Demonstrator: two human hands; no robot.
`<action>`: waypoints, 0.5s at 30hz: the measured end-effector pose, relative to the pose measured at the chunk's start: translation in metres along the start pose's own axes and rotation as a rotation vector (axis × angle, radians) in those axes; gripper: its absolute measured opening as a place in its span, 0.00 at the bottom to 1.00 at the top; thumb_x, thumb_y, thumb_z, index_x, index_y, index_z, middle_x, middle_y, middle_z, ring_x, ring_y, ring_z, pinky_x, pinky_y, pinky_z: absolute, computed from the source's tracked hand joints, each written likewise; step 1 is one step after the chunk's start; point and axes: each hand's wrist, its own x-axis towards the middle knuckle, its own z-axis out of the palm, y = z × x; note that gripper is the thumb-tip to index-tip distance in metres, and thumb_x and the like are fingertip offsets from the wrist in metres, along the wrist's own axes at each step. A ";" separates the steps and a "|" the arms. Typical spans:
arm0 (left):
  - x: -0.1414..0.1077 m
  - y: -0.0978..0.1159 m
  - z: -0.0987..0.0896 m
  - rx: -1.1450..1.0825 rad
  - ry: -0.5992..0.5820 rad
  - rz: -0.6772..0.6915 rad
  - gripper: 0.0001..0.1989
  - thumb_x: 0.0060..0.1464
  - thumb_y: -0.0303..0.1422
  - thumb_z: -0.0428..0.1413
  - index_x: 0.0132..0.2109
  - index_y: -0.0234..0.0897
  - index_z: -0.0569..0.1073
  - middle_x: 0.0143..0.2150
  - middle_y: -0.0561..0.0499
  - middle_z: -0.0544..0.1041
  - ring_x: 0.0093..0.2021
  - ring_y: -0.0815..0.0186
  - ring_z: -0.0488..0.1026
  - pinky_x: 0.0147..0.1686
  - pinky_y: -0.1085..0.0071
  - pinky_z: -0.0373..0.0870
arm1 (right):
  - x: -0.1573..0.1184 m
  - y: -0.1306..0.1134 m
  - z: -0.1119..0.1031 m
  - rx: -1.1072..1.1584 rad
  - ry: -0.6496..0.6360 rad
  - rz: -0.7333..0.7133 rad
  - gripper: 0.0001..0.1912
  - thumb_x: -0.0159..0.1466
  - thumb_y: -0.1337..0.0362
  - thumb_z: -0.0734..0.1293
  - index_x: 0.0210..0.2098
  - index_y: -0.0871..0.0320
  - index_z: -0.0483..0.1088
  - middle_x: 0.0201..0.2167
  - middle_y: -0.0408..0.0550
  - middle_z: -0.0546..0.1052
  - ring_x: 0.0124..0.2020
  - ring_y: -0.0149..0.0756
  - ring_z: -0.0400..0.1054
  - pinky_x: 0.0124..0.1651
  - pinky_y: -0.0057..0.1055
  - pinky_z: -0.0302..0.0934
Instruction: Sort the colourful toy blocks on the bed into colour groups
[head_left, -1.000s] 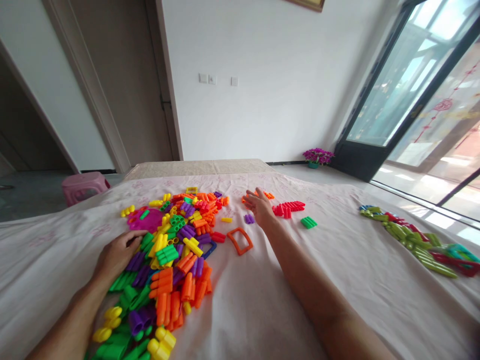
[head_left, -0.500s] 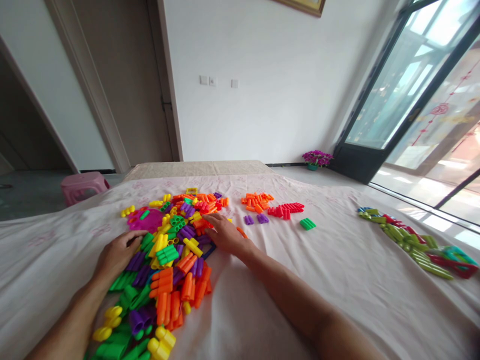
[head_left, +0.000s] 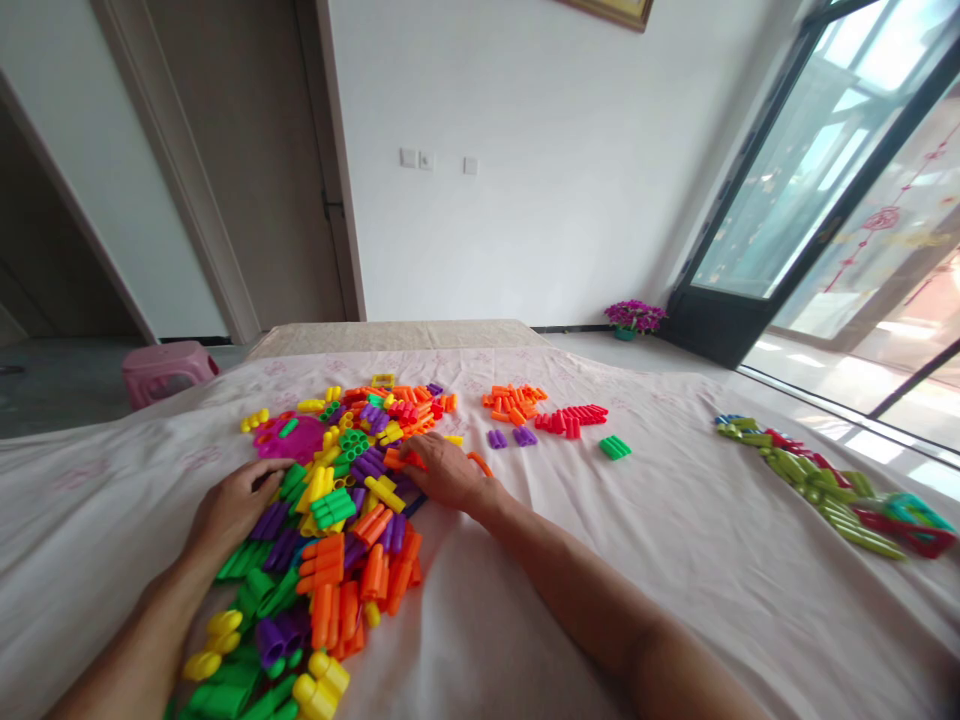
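Note:
A large heap of plastic toy building blocks [head_left: 322,568], made of joined tubes in orange, green, purple and yellow, lies on the cloth before me. My right hand [head_left: 444,474] is at the heap's right side, fingers curled down around an orange toy block [head_left: 395,459]; its fingertips are partly hidden. At the left edge, my left hand [head_left: 238,502] rests against the heap beside a green block [head_left: 294,483], thumb and forefinger apart with a gap between them. A flat magenta piece [head_left: 300,440] lies just beyond it.
Sorted groups lie to the right: orange blocks [head_left: 513,404], red blocks [head_left: 574,420], two purple blocks [head_left: 525,437] and a green block [head_left: 615,447]. Farther right is a row of olive-green pieces [head_left: 810,475]. A pink stool [head_left: 169,372] stands beyond the cloth [head_left: 540,590] at left.
My right hand has drawn slightly back toward me, and its fingers have closed in around the orange block. The left hand has stayed in nearly the same place.

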 end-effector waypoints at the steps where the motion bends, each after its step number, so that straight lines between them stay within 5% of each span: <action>1: 0.000 0.000 0.000 -0.003 -0.004 0.000 0.21 0.58 0.44 0.48 0.51 0.44 0.79 0.51 0.50 0.81 0.50 0.57 0.77 0.46 0.68 0.70 | 0.000 0.000 0.000 0.014 -0.003 0.018 0.05 0.65 0.65 0.68 0.41 0.55 0.71 0.41 0.47 0.77 0.45 0.36 0.69 0.50 0.31 0.62; 9: -0.002 0.004 -0.003 -0.006 0.001 -0.011 0.21 0.57 0.44 0.48 0.50 0.44 0.79 0.50 0.51 0.82 0.50 0.56 0.77 0.45 0.68 0.71 | 0.002 0.014 0.003 0.170 0.181 0.172 0.16 0.56 0.75 0.68 0.44 0.57 0.74 0.40 0.46 0.78 0.40 0.35 0.71 0.45 0.30 0.64; 15: -0.003 0.007 -0.004 -0.002 0.011 -0.006 0.20 0.57 0.43 0.49 0.49 0.44 0.80 0.49 0.51 0.82 0.49 0.57 0.78 0.45 0.69 0.71 | 0.003 0.061 -0.002 0.628 0.328 0.507 0.10 0.54 0.65 0.70 0.36 0.60 0.76 0.29 0.43 0.77 0.30 0.34 0.71 0.34 0.30 0.66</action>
